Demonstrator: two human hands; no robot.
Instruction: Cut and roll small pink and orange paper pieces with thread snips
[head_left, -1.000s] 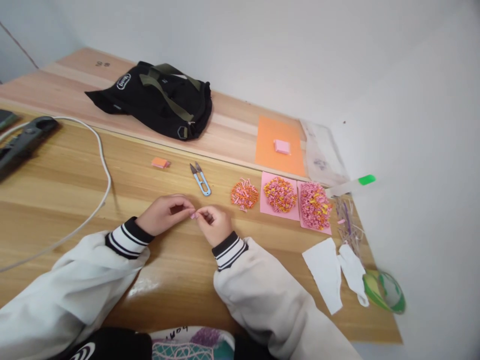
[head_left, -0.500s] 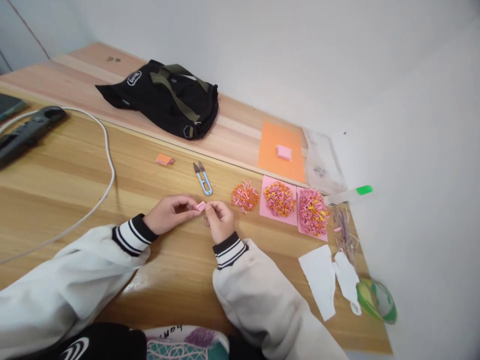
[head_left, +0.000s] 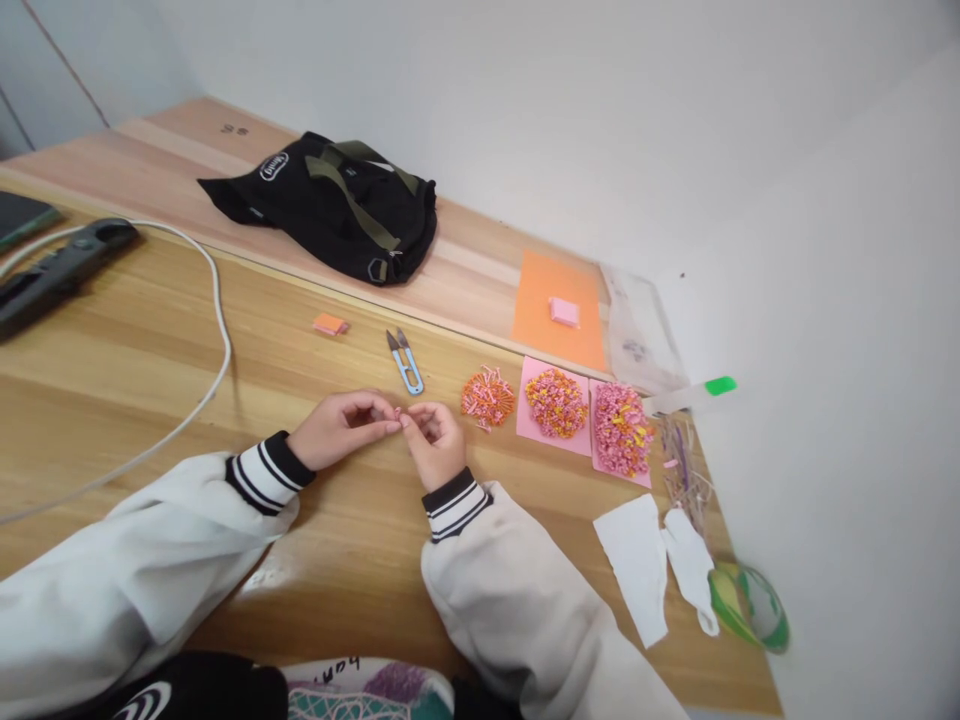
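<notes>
At frame centre, the left hand (head_left: 334,432) and right hand (head_left: 439,447) both pinch a tiny pink piece (head_left: 398,412); a loosened grip could drop it, uneven pressure crush it.

Small pink piece (head_left: 398,412) mostly hidden between left hand (head_left: 341,432) and right hand (head_left: 436,446); black device (head_left: 64,272) cut off by left edge.

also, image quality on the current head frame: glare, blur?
Head view: glare patch on the table beside the left sleeve; head view: green roll toward the right looks soft and smeared; head view: small pink piece where the left hand meets the right hand is too small and soft for detail.
</notes>
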